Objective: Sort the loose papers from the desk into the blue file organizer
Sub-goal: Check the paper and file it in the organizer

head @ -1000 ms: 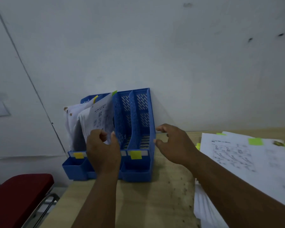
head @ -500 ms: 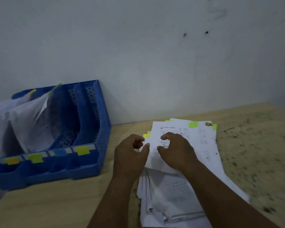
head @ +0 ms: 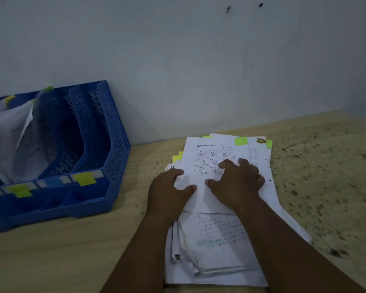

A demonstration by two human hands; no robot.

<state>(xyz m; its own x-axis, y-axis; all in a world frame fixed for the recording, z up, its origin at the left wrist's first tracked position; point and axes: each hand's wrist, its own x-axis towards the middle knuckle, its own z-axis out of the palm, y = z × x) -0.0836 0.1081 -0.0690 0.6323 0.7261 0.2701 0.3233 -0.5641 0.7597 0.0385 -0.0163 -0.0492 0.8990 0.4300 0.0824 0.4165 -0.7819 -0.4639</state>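
Stack of loose white printed papers (head: 224,208) with green sticky tabs was lain on speckled wooden desk (head: 325,187), right of blue plastic file organizer (head: 97,157); top sheet was pinched at left edge by left hand (head: 169,191); right hand (head: 239,180) was pressed on it, fingers spread; sheet judged thin, limp, easily creased; best taken by edge.

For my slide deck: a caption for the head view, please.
Both hands, left hand and right hand, on the paper stack beside the blue organizer.
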